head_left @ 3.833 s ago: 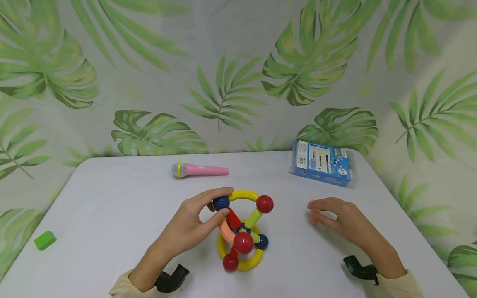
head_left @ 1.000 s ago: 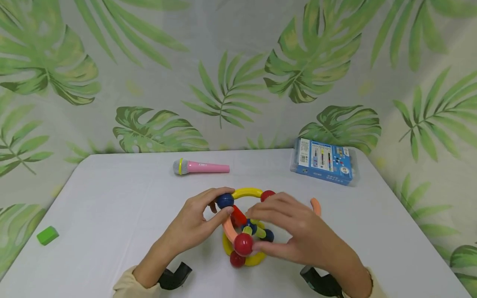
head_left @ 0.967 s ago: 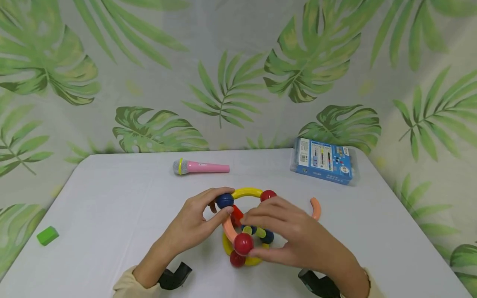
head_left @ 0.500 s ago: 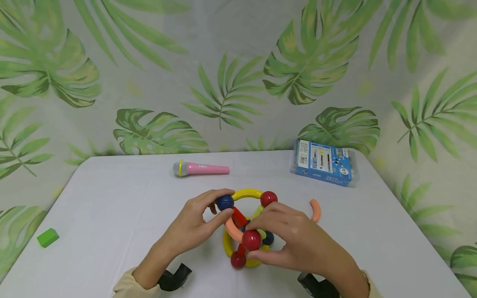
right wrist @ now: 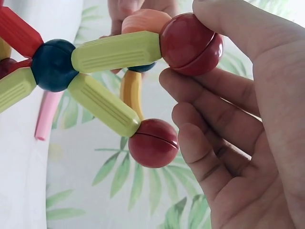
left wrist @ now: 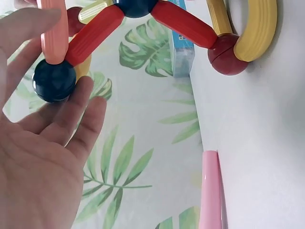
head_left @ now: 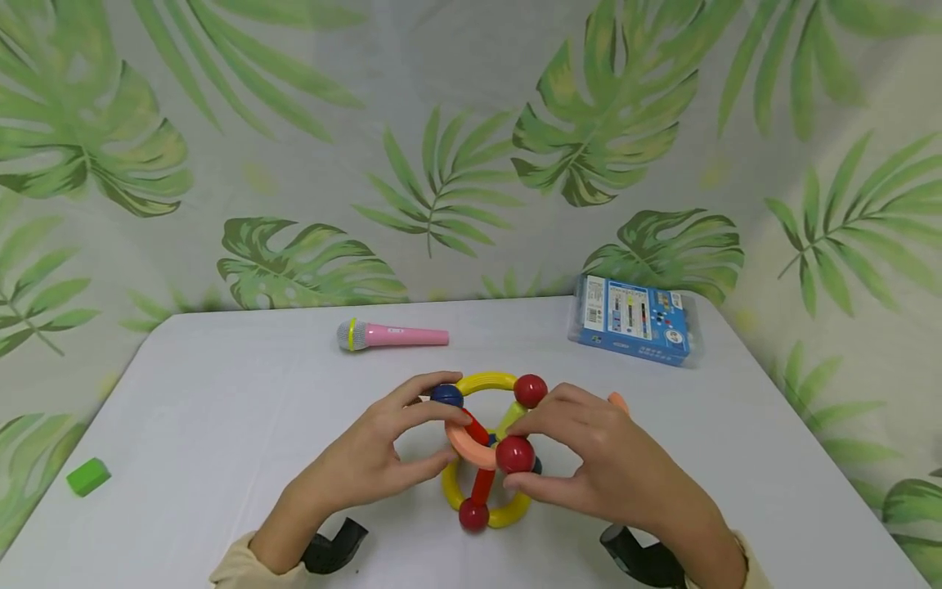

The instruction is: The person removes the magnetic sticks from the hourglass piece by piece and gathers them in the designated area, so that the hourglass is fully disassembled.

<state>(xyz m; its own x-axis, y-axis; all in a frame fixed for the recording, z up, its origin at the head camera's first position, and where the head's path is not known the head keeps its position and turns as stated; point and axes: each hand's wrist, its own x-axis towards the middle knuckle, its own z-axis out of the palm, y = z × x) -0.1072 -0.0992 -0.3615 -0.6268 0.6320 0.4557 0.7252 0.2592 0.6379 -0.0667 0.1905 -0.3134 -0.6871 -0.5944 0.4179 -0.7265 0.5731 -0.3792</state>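
A ball-and-rod construction model (head_left: 482,486) of yellow, red, light green and orange rods stands mid-table, its lower yellow ring near the tabletop. My left hand (head_left: 368,450) grips its left upper side: fingers lie at the blue ball (left wrist: 53,81), and the thumb presses the curved orange rod (left wrist: 55,36). With my right hand (head_left: 603,458) I pinch the front red ball (right wrist: 190,45) between thumb and fingers. That ball joins the orange rod and a light green rod (right wrist: 116,51). Another red ball (right wrist: 153,143) sits beside my right fingertips. My right hand partly hides the model's right side.
A loose orange curved rod (head_left: 618,401) lies behind my right hand, mostly hidden. Farther back are a pink toy microphone (head_left: 405,335) and a blue boxed set (head_left: 633,323). A green block (head_left: 88,476) rests at far left. Leaf-patterned cloth (head_left: 471,164) hangs behind the table.
My right hand left the loose orange rod and took hold of the front red ball, which shifted right and up. My left fingers moved from the blue ball partly onto the curved orange rod.
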